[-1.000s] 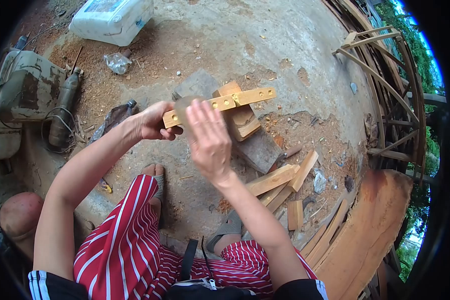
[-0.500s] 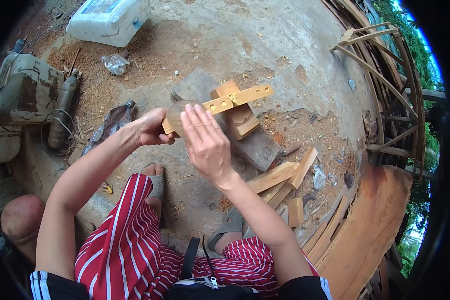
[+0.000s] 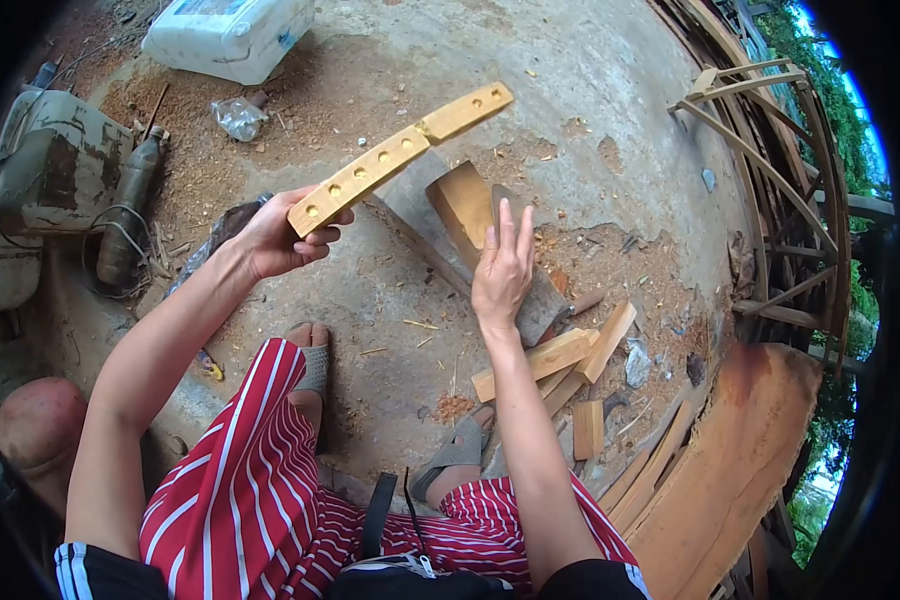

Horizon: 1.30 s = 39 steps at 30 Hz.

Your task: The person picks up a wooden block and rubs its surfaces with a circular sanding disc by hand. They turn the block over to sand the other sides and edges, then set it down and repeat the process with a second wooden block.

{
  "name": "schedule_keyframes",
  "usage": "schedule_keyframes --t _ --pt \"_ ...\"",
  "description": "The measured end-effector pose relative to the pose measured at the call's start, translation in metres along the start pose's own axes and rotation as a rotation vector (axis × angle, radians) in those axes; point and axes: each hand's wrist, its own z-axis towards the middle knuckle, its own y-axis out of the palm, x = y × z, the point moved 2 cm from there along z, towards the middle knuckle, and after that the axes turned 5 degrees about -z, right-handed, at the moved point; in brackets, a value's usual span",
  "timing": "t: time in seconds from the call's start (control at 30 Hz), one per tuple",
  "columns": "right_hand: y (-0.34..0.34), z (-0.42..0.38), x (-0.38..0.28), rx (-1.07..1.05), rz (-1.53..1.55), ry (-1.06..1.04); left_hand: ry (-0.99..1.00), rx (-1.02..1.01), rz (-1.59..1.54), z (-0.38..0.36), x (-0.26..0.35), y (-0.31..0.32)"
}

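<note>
My left hand [image 3: 288,236] is closed around the near end of a light wooden strip [image 3: 370,170]. The strip tilts up and away to the right, with a row of round hollows along its face and a notch across it. To the right, my right hand [image 3: 505,275] has its fingers stretched and thumb apart, with a thin grey-brown flat piece [image 3: 503,194] against its fingertips, partly hidden by them. Just left of these fingers, a brown wooden block [image 3: 458,205] overlaps the grey plank [image 3: 420,235] on the ground.
Short wood offcuts [image 3: 545,358] lie by my right foot, near a tool handle [image 3: 586,301]. A large slab [image 3: 740,460] stands at the right. White jug [image 3: 232,38], dark bottle [image 3: 130,210], plastic bag [image 3: 238,120] and mud-stained container [image 3: 60,165] sit at the left and back.
My right hand has come off the strip and moved right, over the block. My left hand has shifted left and lifted the strip, which now tilts more steeply.
</note>
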Motion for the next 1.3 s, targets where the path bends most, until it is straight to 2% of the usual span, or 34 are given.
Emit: schedule_keyframes --t 0.1,0.17,0.23,0.3,0.43,0.57,0.67,0.73,0.77,0.83,0.9,0.97,1.0,1.1,1.13,1.2,1.23,1.27,1.3 --pt "0.009 0.000 -0.006 0.103 -0.003 -0.045 0.053 -0.020 -0.018 0.000 0.009 -0.005" --pt "0.015 0.008 -0.002 0.096 0.050 -0.060 0.050 -0.016 -0.012 -0.002 0.010 -0.008" --pt "0.017 0.021 -0.003 0.082 0.126 -0.252 0.022 0.014 -0.024 -0.003 0.008 -0.004" --pt "0.022 0.026 -0.007 0.047 0.151 -0.250 -0.013 0.007 -0.018 -0.001 0.003 -0.002" --pt "0.027 0.025 -0.016 0.095 0.205 -0.182 -0.035 0.043 0.120 0.002 -0.013 0.011" --pt "0.010 0.006 -0.008 0.195 0.538 0.053 -0.064 0.046 0.126 0.006 -0.020 0.014" --pt "-0.003 0.006 0.005 0.221 0.543 0.121 -0.085 0.129 0.270 0.009 -0.018 0.013" --pt "-0.021 0.016 0.003 0.253 0.232 0.064 -0.093 0.154 0.297 0.009 -0.018 0.014" --pt "-0.029 0.026 0.000 0.254 0.227 0.062 -0.101 0.182 0.329 0.009 -0.017 0.016" --pt "-0.037 0.053 -0.012 0.178 -0.101 -0.113 -0.093 0.163 0.331 0.007 -0.014 0.022" --pt "-0.025 0.075 -0.012 0.136 -0.036 -0.177 -0.079 0.150 0.336 0.007 -0.012 0.021" --pt "0.006 0.075 -0.018 0.024 0.088 -0.114 -0.083 0.118 0.399 0.012 -0.011 0.016" --pt "0.006 0.063 -0.037 0.033 0.104 -0.239 -0.127 0.070 0.296 0.011 -0.012 0.018" --pt "-0.008 0.007 -0.097 -0.058 0.259 -0.568 -0.131 0.113 0.318 0.014 -0.011 0.012" --pt "-0.014 0.003 -0.100 -0.060 0.265 -0.558 -0.135 0.201 0.272 0.014 -0.012 0.004" --pt "-0.020 -0.003 -0.108 -0.167 0.335 -0.789 -0.140 0.214 0.283 0.010 -0.014 0.006" --pt "-0.012 0.009 -0.091 -0.084 0.325 -0.765 -0.128 0.216 0.292 0.009 -0.013 0.010" --pt "-0.008 0.031 -0.069 0.020 0.250 -0.671 -0.156 0.085 0.252 0.009 -0.011 0.006" --pt "0.000 0.053 -0.039 0.029 0.158 -0.500 -0.142 0.077 0.247 0.008 -0.011 0.009"
